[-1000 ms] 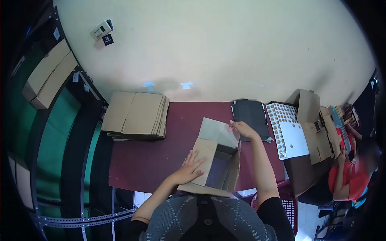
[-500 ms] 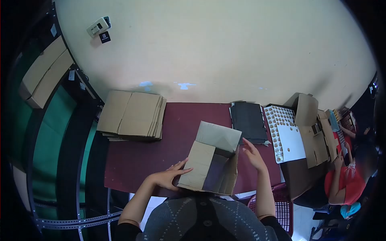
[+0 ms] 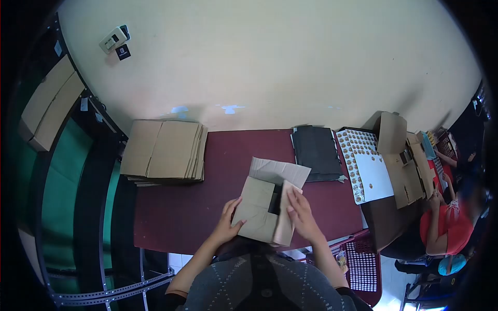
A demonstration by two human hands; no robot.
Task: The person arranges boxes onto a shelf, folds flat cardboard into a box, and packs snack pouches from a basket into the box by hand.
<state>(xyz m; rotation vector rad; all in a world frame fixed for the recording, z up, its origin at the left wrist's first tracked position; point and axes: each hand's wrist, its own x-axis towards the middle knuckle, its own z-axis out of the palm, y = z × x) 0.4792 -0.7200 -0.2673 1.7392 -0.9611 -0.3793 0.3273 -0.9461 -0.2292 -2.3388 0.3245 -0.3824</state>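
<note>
A brown cardboard box (image 3: 256, 212) sits at the near edge of the dark red table, directly in front of me. Its left flap lies folded inward, the far flap (image 3: 277, 170) sticks up and outward, and the right flap (image 3: 284, 217) leans in over a dark gap. Against the box's left side rests my left hand (image 3: 226, 223), open, with thumb and fingers spread. My right hand (image 3: 305, 217) is open too, its extended fingers pressed on the right flap. What the box contains, if anything, cannot be made out.
Flattened cardboard boxes (image 3: 163, 150) are stacked at the back left. Black folded sheets (image 3: 316, 154) lie at the back right, beside a white board (image 3: 374, 176) with rows of small brown pieces. A red basket (image 3: 363, 264) stands below; a co-worker in red (image 3: 447, 228) sits right.
My right hand has come in from beside the box onto its right flap, which now tilts inward. The left hand stays on the left side. The view has shifted slightly.
</note>
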